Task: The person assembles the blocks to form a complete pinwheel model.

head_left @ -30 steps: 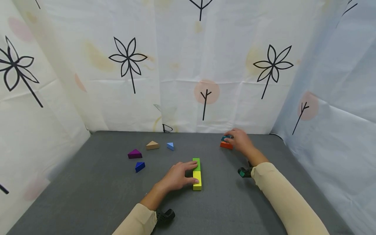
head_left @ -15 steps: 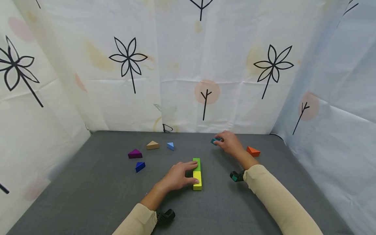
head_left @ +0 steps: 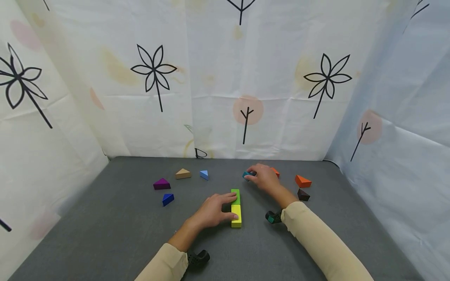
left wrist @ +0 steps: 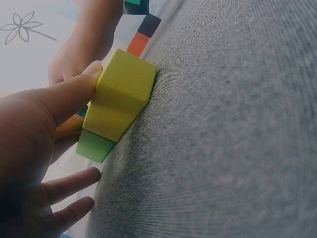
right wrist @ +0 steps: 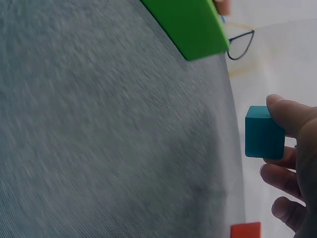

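My right hand (head_left: 266, 177) pinches a small teal block (right wrist: 265, 133) between thumb and fingers, raised above the grey table in the right wrist view. In the head view it is beyond the far end of a yellow block (head_left: 236, 219) and a green block (head_left: 236, 198), which lie end to end in a line. My left hand (head_left: 211, 211) rests against that pair, its thumb on the yellow block and a straight forefinger on the green one. In the left wrist view its other fingers (left wrist: 74, 183) are spread out.
To the right lie an orange triangular block (head_left: 303, 182), a dark brown one (head_left: 303, 195) and another orange block (head_left: 276, 172), partly behind the right hand. Left of the pair are tan (head_left: 183, 174), light blue (head_left: 204, 175), purple (head_left: 161, 184) and dark blue (head_left: 168, 199) triangular blocks.
My right hand has carried the teal block left and slightly nearer, away from the orange block. Orange and dark brown blocks behind the right arm have come into view. The left hand has stayed still.
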The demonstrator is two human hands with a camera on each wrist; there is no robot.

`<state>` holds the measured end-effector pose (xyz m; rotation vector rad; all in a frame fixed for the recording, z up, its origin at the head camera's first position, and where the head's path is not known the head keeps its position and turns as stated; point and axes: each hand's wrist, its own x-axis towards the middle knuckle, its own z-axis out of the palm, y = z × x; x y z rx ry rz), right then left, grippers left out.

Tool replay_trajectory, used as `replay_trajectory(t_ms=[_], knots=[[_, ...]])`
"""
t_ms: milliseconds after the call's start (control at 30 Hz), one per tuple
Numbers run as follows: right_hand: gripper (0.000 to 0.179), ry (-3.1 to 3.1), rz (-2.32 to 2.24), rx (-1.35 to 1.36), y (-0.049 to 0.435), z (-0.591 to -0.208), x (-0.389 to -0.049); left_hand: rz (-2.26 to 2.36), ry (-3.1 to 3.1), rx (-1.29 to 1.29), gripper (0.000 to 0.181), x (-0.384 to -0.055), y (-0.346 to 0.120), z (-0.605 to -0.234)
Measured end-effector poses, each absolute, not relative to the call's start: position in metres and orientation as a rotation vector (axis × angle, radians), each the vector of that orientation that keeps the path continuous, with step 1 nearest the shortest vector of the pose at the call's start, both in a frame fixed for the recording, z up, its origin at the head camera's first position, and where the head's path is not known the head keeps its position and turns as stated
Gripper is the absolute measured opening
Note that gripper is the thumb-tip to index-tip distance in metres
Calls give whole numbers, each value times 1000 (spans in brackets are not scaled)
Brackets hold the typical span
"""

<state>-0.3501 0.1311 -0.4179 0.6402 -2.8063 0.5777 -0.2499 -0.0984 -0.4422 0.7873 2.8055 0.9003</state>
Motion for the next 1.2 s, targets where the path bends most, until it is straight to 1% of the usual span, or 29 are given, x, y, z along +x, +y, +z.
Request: replay_trajectory(t_ms=[267, 567, 800, 1033, 1200], knots=[[29, -2852, 583, 593, 116, -429, -349, 904, 2812, 802, 67, -250, -98, -443], [27, -2906, 600, 541, 99, -433, -343, 908, 2800, 800, 67, -251, -98, -443], [34, -2929, 655, 529, 94, -436, -343, 916, 2803, 798, 67, -251, -99, -443], [19, -2901, 865, 573, 98, -434, -338, 923, 2792, 802, 68, -250, -99, -443], [18, -2923, 902, 571, 98, -435, -338, 920, 2796, 810, 67, -250, -99, -443]])
